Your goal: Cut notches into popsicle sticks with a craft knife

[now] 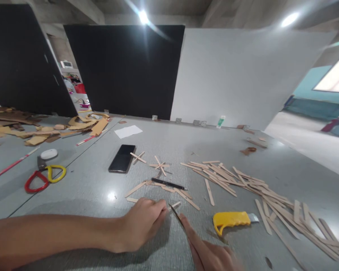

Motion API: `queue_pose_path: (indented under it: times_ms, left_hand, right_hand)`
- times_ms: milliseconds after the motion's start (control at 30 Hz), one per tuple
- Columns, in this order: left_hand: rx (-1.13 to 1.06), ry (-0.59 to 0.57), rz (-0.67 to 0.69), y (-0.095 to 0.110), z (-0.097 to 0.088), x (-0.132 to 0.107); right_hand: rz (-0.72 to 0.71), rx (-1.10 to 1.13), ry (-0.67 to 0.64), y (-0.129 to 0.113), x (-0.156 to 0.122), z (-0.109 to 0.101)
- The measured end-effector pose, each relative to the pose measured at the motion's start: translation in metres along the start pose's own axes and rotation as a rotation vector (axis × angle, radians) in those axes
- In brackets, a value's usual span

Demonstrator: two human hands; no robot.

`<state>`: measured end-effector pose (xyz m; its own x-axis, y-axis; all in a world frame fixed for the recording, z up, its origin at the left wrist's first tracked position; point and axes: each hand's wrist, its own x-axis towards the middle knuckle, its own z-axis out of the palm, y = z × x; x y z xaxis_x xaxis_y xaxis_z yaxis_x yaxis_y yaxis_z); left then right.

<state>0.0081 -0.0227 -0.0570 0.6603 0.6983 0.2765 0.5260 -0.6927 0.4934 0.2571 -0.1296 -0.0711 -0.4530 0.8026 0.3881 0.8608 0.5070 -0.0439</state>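
My left hand [145, 222] is closed on a short wooden craft stick [175, 205], whose pale end sticks out past the fingertips. My right hand [210, 254] grips a narrow knife [175, 213], its index finger stretched along the back of the blade. The blade tip is beside the stick's exposed end; whether they touch I cannot tell. The knife's handle is hidden in the palm. Just beyond the hands lie a black pen [169, 183] and several loose stick pieces [187, 199]. Farther off, crossed sticks form a star [159, 165], and another crossed pair [138, 157] overlaps the phone's edge.
A yellow cutter [231, 219] lies right of my hands, before a long heap of craft sticks [243, 180]. To the left are a black phone [122, 159], scissors [46, 175], a white mouse-shaped object [49, 154] and cardboard scraps [36, 131]. Upright panels [223, 75] stand behind.
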Motion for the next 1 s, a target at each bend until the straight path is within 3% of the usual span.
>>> queue_pose_path:
  times_ms: [267, 500, 733, 867, 1000]
  left_hand:
    - [0.049, -0.019, 0.007, -0.002, -0.001, 0.003]
    - [0.031, -0.029, 0.032, -0.003, -0.003, 0.005]
    - [0.018, -0.064, 0.084, -0.002, -0.002, 0.002]
    - [0.015, -0.025, 0.029, -0.001, -0.001, 0.001]
    - [-0.011, -0.019, 0.033, -0.001, -0.001, 0.003]
  right_hand:
    - [-0.08, -0.068, 0.021, -0.01, 0.023, -0.006]
    - [-0.022, -0.052, -0.017, 0.0, 0.013, 0.001]
    - [0.018, -0.02, 0.056, -0.006, 0.037, -0.011]
    - [-0.03, -0.073, 0.074, -0.004, 0.022, -0.001]
    - [-0.009, -0.116, 0.185, -0.001, 0.002, 0.013]
